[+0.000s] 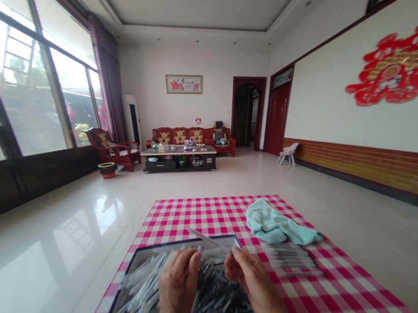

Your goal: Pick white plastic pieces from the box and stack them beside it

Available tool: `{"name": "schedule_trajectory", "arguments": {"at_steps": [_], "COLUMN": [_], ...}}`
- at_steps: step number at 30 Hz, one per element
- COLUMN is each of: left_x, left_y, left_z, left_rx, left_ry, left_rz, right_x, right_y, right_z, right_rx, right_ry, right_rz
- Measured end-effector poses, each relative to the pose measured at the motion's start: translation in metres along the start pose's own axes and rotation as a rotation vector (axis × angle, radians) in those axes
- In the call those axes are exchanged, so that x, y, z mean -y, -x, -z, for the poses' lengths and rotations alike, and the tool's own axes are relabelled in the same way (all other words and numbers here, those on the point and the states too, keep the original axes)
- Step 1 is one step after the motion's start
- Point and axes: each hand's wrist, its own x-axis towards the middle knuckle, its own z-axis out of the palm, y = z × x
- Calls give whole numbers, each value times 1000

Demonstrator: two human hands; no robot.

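My right hand [250, 272] pinches one end of a slim, translucent pen-like tube [206, 238], which slants up to the left above a box. My left hand [178, 282] is beside it with thumb and fingers pressed together; whatever they hold, if anything, is hidden. Under both hands lies a shallow dark-rimmed box [189, 241]. Many clear tubes [144, 293] fill its left side, and a heap of small black pieces [216, 304] fills the middle and right. On the cloth to the right, a row of clear pen-like sticks [292, 259] with dark ends lies side by side, somewhat blurred.
A mint-green cloth [272, 223] lies crumpled behind the row of sticks. Everything rests on a pink-and-white checked tablecloth [345, 282]. Farther off across the tiled floor stand a low table [178, 153], a red wooden sofa [180, 132] and a small white chair [289, 153].
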Motion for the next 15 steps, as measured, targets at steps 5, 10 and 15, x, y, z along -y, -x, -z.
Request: {"name": "schedule_trajectory", "arguments": {"at_steps": [5,10,15], "left_x": [3,-1,3], "left_y": [-2,-4,0], "left_z": [1,1,-4], "left_rx": [126,186,227], "left_ry": [212,499,577], "left_rz": [302,408,365], "right_x": [2,8,13], "right_y": [10,23,31], "right_z": [-11,-28,-35], "right_rx": [289,449,551], "right_ry": [79,171,278], "right_rz": [-17,33,60]}}
